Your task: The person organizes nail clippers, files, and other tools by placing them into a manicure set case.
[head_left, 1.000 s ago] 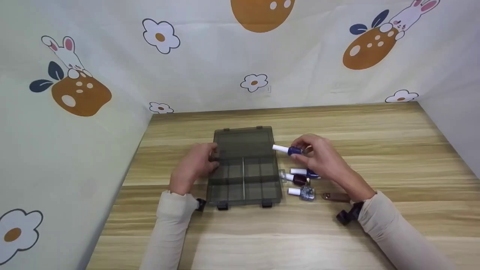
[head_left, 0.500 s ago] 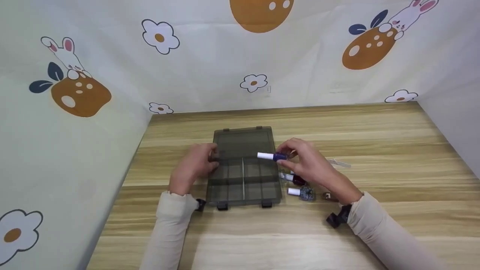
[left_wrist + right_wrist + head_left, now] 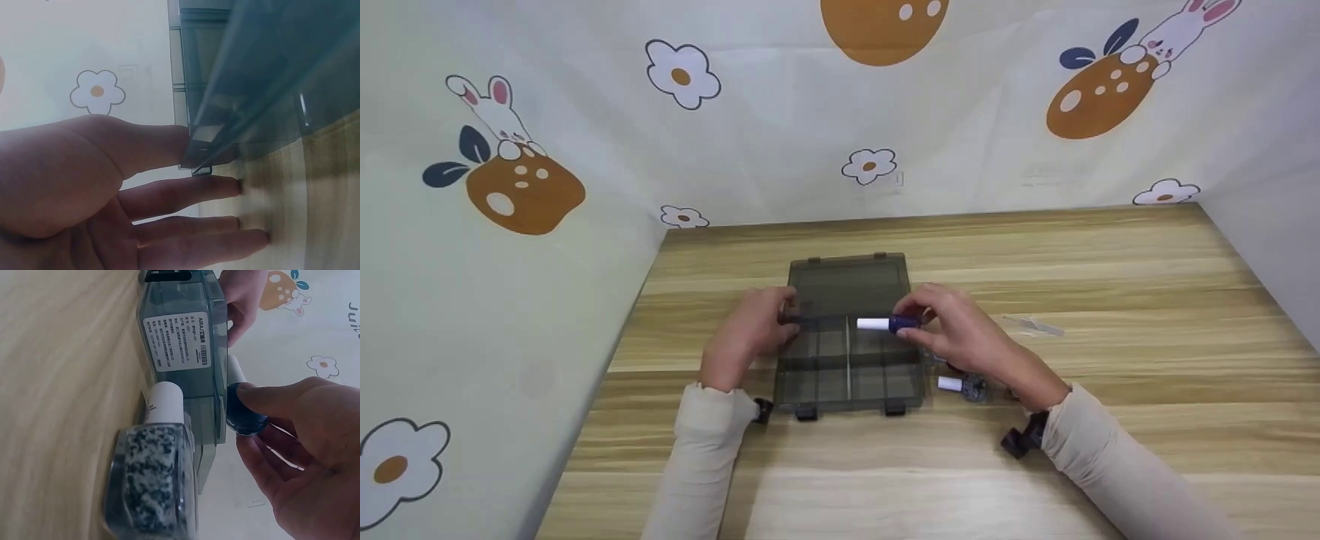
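My right hand [image 3: 960, 330] pinches a dark blue nail polish bottle [image 3: 901, 323] between thumb and fingers, its white cap pointing left. In the head view the bottle lies over the right half of an open translucent grey divider box [image 3: 847, 281]. The right wrist view shows this bottle [image 3: 243, 410] by the box's upper edge, above its labelled side wall. Beside the box's left edge is my left hand [image 3: 746, 330]. In the left wrist view its thumb overlaps the box's corner and its other fingers [image 3: 185, 194] are straight, close over the table.
A speckled nail polish bottle [image 3: 975, 387] with a white cap lies right of the box. Other bottles there are mostly hidden under my right hand. Thin pale strips [image 3: 1039, 326] lie farther right. A patterned cloth [image 3: 780, 112] hangs behind the table.
My right hand has carried the blue nail polish bottle left and toward me, from beside the box to over its compartments. The left hand has stayed at the box's left edge.
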`<state>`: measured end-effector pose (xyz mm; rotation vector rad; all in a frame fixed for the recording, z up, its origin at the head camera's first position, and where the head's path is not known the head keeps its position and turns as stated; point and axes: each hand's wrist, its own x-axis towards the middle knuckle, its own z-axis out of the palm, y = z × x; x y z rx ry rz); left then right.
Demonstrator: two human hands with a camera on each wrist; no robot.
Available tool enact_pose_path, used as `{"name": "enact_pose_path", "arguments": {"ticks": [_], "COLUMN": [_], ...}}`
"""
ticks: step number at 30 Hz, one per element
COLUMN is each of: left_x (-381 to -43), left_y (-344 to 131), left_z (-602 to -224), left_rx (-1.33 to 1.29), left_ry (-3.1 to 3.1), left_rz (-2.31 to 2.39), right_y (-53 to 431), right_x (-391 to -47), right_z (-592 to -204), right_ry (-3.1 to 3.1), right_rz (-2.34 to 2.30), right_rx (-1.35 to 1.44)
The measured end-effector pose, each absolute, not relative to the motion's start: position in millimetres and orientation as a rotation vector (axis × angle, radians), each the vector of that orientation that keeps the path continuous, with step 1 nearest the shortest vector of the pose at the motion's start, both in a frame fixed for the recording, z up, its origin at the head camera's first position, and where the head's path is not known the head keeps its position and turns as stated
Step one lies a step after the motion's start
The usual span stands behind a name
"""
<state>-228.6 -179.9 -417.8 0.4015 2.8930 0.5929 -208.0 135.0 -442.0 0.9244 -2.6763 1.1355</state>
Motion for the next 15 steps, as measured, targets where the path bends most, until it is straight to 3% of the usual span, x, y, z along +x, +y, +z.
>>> {"name": "enact_pose_path", "arguments": {"ticks": [15], "left_x": [-227.8], "left_y": [-180.6], "left_z": [-417.0], "left_rx": [0.388], "left_ry": [2.905], "left_rz": [0.584], "right_y": [124.5], "right_x": [-202.2], "right_z": [-448.9], "right_ry": [-2.633], "right_rz": [1.152], "right_rx": [1.022]}}
